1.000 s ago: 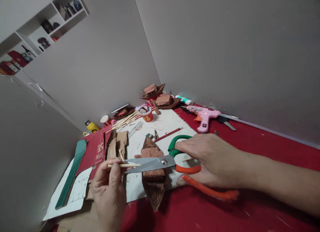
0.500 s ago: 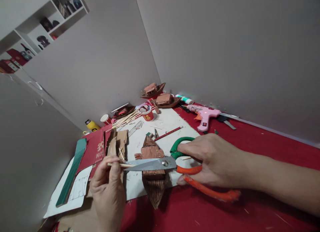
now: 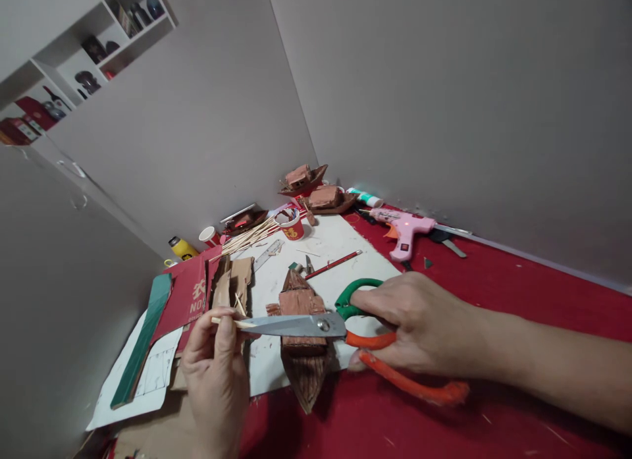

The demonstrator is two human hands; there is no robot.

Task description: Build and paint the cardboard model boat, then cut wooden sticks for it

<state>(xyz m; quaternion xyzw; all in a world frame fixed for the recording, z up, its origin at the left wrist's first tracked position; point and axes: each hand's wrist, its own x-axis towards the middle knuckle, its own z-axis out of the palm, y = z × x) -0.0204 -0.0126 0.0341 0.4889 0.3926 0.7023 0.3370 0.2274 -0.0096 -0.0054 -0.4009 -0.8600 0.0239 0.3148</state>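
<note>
My right hand (image 3: pixel 419 324) grips a pair of scissors (image 3: pixel 316 325) with one green and one orange handle, fingers through the loops. The steel blades point left and are closed around a thin wooden stick (image 3: pixel 224 322). My left hand (image 3: pixel 214 373) pinches that stick between thumb and fingers, just left of the blade tips. Below the scissors a brown cardboard model boat (image 3: pixel 302 337) lies on a white sheet (image 3: pixel 336 245) on the red table (image 3: pixel 494 281).
A pink glue gun (image 3: pixel 405 232) lies at the back right, near a glue stick. Two more model boats (image 3: pixel 316 189) sit by the wall. A red pencil (image 3: pixel 333 265), a paper cup (image 3: pixel 292 225), loose skewers (image 3: pixel 247 238), cardboard pieces (image 3: pixel 232 281) and a green strip (image 3: pixel 143 337) lie at the left.
The scissor blades have closed further on the stick and slid left toward my left hand's fingers. The stick now shows shorter past the blades. Both hands stay in place.
</note>
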